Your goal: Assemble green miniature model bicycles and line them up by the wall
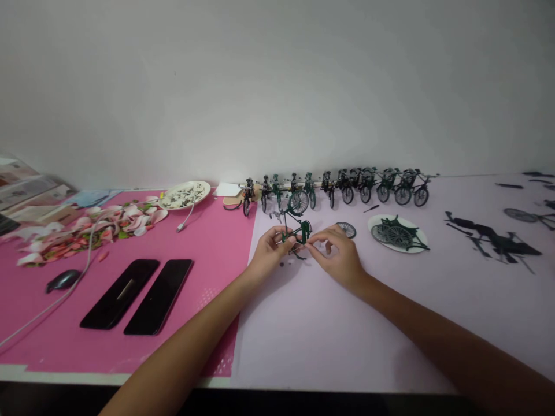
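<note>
Between my two hands, above the pale sheet, is a green toy bicycle [295, 222] with one spoked wheel raised at its top. My left hand [274, 247] is closed on the frame from the left, thumb across its near side. From the right, my right hand [336, 248] pinches at the lower right of the bicycle; any small part between those fingertips is too small to make out. Just behind my right hand lies a loose wheel [347, 230]. Tiny dark bits lie on the sheet below the bicycle.
A row of toy bicycles [365, 184] stands along the wall. Right of my hands, a white plate [422, 234] holds wheels and frames, with black parts [494, 237] beyond. On the pink left side are two phones [158, 297], a mouse [63, 280], petals [104, 228] and a plate [203, 192].
</note>
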A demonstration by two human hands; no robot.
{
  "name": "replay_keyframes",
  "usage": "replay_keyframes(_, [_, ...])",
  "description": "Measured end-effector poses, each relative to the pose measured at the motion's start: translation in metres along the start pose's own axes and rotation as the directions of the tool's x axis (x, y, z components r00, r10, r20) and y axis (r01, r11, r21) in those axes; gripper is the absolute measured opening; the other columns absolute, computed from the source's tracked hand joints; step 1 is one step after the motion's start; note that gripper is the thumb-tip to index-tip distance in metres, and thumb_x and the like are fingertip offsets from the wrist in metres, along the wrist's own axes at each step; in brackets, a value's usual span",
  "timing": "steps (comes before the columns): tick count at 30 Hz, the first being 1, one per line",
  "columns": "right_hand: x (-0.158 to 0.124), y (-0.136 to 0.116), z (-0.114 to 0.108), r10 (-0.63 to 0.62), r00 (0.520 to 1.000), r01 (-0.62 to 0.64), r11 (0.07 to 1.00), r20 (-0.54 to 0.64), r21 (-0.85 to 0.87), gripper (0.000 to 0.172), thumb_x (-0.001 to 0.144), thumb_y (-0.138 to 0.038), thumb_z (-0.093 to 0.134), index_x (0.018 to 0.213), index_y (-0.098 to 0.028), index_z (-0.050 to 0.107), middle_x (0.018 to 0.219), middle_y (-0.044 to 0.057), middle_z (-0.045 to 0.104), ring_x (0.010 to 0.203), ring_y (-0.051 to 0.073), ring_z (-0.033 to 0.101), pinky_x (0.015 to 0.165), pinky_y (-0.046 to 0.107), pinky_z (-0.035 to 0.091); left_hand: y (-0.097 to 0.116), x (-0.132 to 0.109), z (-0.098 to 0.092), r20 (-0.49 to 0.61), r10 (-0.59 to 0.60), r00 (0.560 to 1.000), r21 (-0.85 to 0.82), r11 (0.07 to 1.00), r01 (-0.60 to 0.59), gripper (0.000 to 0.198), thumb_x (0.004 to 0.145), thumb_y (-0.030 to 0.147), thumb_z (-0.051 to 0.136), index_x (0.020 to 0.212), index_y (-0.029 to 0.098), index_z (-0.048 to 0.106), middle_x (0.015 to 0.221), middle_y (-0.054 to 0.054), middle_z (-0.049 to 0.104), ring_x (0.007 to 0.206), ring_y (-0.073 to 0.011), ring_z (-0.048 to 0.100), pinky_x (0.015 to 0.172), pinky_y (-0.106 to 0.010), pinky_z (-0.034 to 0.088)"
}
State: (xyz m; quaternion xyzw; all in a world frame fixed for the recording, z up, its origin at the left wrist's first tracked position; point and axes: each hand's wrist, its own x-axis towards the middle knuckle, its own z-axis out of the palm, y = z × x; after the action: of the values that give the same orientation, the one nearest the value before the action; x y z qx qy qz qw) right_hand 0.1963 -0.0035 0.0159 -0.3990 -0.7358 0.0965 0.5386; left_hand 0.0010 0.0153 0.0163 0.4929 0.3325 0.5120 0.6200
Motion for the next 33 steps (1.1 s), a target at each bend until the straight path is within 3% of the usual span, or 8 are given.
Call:
replay_keyframes(5, [-0.002,0.006,0.005,0.332,0.943,-0.332,0.927,0.034,0.171,0.024,0.082,-0.039,0.078,0.091,-0.022,0.064,0.092,0.007,0.072,0.075,0.019,0.062,0.054,0.028,0.043,0.0,0.0,-0.001,-0.006,0.025,1.0,0.02,1.0,-0.024,0.055,0.07,0.049,0.093,0.101,0.017,0.06,0.104,-0.008,0.075,0.083,-0.0179,0.074,0.086,-0.037,0.059])
replay_keyframes(10, [-0.003,0.012,0.008,0.462,0.879,-0.474,0.829,0.116,0.295,0.036,0.076,-0.044,0.083,0.098,-0.022,0.066,0.096,0.008,0.075,0.09,0.023,0.07,0.063,0.029,0.05,0.0,0.0,-0.001,-0.025,-0.001,1.0,0.029,1.0,0.001,0.056,0.069,0.048,0.093,0.105,0.016,0.064,0.104,-0.009,0.076,0.082,-0.018,0.075,0.085,-0.036,0.059])
replay_keyframes(19, [-0.003,0.017,0.011,0.495,0.855,-0.515,0.768,0.157,0.381,0.039,0.073,-0.043,0.086,0.098,-0.021,0.067,0.094,0.008,0.077,0.087,0.022,0.072,0.073,0.034,0.056,-0.001,-0.002,0.002,-0.077,-0.014,0.997,0.052,0.998,0.018,0.064,0.058,0.031,0.1,0.109,0.016,0.064,0.105,-0.009,0.078,0.084,-0.0182,0.075,0.08,-0.032,0.06])
replay_keyframes(24, [-0.002,0.017,0.01,0.489,0.854,-0.516,0.757,0.176,0.4,0.039,0.073,-0.046,0.086,0.097,-0.022,0.068,0.098,0.01,0.079,0.093,0.025,0.074,0.075,0.035,0.058,-0.002,-0.003,0.002,-0.117,-0.005,0.993,0.087,0.996,0.015,0.06,0.061,0.033,0.097,0.11,0.017,0.065,0.107,-0.009,0.077,0.081,-0.0171,0.074,0.072,-0.03,0.06])
replay_keyframes(33, [-0.002,0.018,0.009,0.49,0.853,-0.518,0.751,0.182,0.409,0.038,0.073,-0.046,0.087,0.096,-0.022,0.068,0.098,0.009,0.079,0.093,0.025,0.074,0.08,0.037,0.058,0.0,-0.003,0.0,-0.107,-0.025,0.994,0.092,0.995,0.035,0.062,0.061,0.031,0.098,0.111,0.017,0.065,0.108,-0.009,0.077,0.081,-0.0169,0.073,0.072,-0.029,0.06])
